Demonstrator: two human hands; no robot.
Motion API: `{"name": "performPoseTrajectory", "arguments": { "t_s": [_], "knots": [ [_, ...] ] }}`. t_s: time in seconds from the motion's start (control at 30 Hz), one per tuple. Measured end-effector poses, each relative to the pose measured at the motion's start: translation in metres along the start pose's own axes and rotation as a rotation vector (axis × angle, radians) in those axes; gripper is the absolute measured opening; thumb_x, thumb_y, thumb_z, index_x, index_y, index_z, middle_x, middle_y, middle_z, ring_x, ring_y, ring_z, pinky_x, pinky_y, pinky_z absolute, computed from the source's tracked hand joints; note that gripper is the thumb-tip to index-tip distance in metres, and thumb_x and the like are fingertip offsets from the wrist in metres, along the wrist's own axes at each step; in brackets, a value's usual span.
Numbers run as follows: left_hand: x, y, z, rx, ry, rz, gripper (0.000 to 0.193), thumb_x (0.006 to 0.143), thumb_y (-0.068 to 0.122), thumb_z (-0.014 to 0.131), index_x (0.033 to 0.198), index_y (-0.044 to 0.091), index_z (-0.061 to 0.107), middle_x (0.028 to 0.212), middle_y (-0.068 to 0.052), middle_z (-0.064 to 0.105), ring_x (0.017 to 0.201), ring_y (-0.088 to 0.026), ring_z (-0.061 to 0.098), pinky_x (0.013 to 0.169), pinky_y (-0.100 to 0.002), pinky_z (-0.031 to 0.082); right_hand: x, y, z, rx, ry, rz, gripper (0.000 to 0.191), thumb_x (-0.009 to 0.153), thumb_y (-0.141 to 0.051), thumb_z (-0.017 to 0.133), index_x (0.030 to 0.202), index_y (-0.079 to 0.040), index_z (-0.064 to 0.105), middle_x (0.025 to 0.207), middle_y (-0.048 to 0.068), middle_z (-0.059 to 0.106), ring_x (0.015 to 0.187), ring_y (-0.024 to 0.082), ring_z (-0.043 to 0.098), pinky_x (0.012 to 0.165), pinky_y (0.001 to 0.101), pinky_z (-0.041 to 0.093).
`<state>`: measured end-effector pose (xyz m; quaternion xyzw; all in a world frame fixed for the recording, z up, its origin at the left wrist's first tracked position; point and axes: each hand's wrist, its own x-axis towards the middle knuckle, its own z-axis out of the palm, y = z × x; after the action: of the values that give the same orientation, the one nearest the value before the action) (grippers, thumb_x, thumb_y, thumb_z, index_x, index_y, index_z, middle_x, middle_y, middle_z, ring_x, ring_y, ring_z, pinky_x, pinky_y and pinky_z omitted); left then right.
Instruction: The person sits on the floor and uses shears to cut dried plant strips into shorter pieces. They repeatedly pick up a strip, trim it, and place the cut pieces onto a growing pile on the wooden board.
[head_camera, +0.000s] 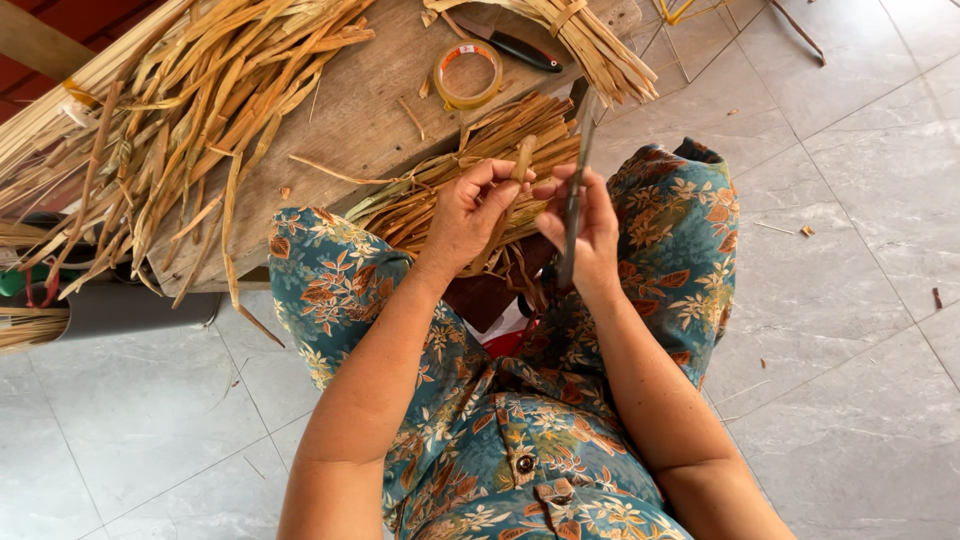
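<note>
From the head camera we look down on our lap and both hands, raised close together just near of a wooden table (350, 120). Our left hand (470, 215) is closed on a thin tan strip (518, 170), thumb and fingers pinching it so its top end stands up just past the knuckles. Our right hand (590, 230) is wrapped around a dark knife (575, 190), whose blade runs up and slightly far from the fist, just right of the strip; whether blade and strip touch we cannot tell. The two hands nearly meet at the thumbs.

Under the hands, a bundle of split strips (450, 190) lies across the table's near edge and our patterned blue dress (330, 280). To the far left sprawls a loose heap of dried leaves (190, 90). Further out on the table sit a roll of clear tape (467, 75), a second black-handled knife (515, 45) just right of it, and a tied bundle of strips (590, 35) at the far right corner. Grey floor tiles (850, 250) spread to the right, with a few scraps on them.
</note>
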<state>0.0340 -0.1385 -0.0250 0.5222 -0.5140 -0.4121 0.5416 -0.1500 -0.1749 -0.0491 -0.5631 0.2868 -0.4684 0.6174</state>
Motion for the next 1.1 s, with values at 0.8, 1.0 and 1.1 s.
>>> {"name": "performPoseTrajectory", "arguments": {
  "t_s": [0.8,1.0,1.1],
  "knots": [
    [0.004,-0.02,0.011,-0.313,-0.045,-0.152,0.01,0.104,0.013,0.065,0.108,0.004,0.062,0.091,0.0,0.07,0.076,-0.005,0.062,0.066,-0.022,0.053,-0.004,0.005,0.007,-0.476,0.053,-0.015,0.071,0.081,-0.043,0.088,0.133,-0.002,0.062,0.093,-0.002,0.061,0.084,0.007,0.058,0.073,0.0212,0.05],
    [0.006,-0.017,0.012,-0.276,-0.038,-0.178,0.009,0.104,0.014,0.065,0.106,0.006,0.064,0.087,0.0,0.07,0.073,-0.005,0.062,0.064,-0.022,0.053,-0.006,0.013,0.007,-0.198,0.051,0.045,0.058,0.085,-0.024,0.086,0.133,0.0,0.063,0.097,-0.003,0.067,0.086,0.002,0.061,0.075,0.0167,0.054],
    [0.006,-0.018,0.013,-0.255,-0.041,-0.17,0.009,0.104,0.014,0.065,0.107,0.006,0.065,0.088,0.001,0.07,0.074,-0.005,0.063,0.066,-0.022,0.054,-0.006,0.016,0.006,-0.086,0.1,0.175,0.051,0.086,-0.017,0.085,0.13,0.0,0.067,0.084,0.0,0.065,0.068,0.004,0.057,0.055,0.018,0.046]
  ]
}}
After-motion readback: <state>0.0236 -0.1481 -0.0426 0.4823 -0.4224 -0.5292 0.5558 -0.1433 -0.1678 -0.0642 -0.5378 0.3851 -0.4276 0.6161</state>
